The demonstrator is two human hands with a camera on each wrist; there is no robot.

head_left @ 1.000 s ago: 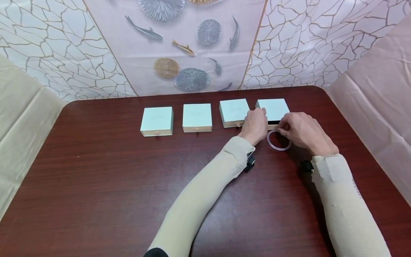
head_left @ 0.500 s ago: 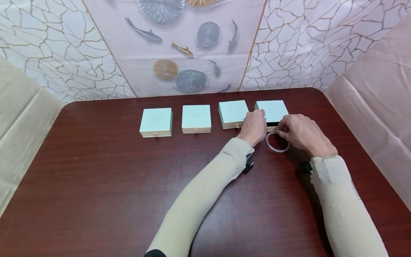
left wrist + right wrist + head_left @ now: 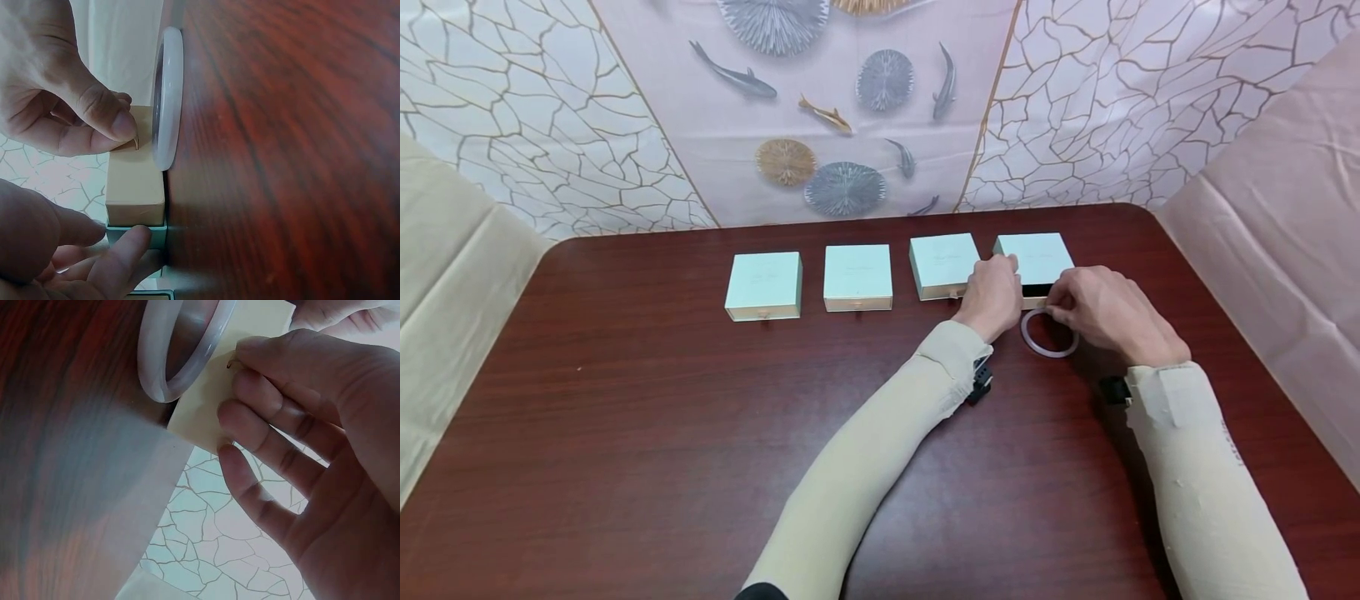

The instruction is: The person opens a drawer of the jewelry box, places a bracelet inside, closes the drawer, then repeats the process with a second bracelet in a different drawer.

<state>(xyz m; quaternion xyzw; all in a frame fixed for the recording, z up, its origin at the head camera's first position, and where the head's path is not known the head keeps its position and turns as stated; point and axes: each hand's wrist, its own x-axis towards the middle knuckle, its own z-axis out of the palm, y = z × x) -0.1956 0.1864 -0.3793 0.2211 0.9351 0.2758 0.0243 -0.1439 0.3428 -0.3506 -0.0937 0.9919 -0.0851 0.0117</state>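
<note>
At the right end of a row of mint-green boxes, the last drawer box [image 3: 1037, 254] has its cream drawer [image 3: 134, 187] partly pulled out, showing a dark gap. My left hand [image 3: 992, 292] grips the left side of its sleeve, fingers at the sleeve's edge in the left wrist view. My right hand [image 3: 1108, 312] pinches the small pull tab [image 3: 232, 363] on the drawer front between thumb and index finger. A pale lilac bangle [image 3: 1049, 354] lies flat on the table just before the drawer front. What the drawer holds is hidden.
Three like boxes stand to the left: one [image 3: 943, 262] close beside my left hand, one [image 3: 857, 271] near the middle, one [image 3: 763, 279] farther left. The dark red wooden table [image 3: 647, 450] ends at a patterned cloth backdrop [image 3: 850, 108].
The drawer front and the bangle appear slightly nearer to me than a second ago. Both hands keep their holds, and the head view has shifted a little.
</note>
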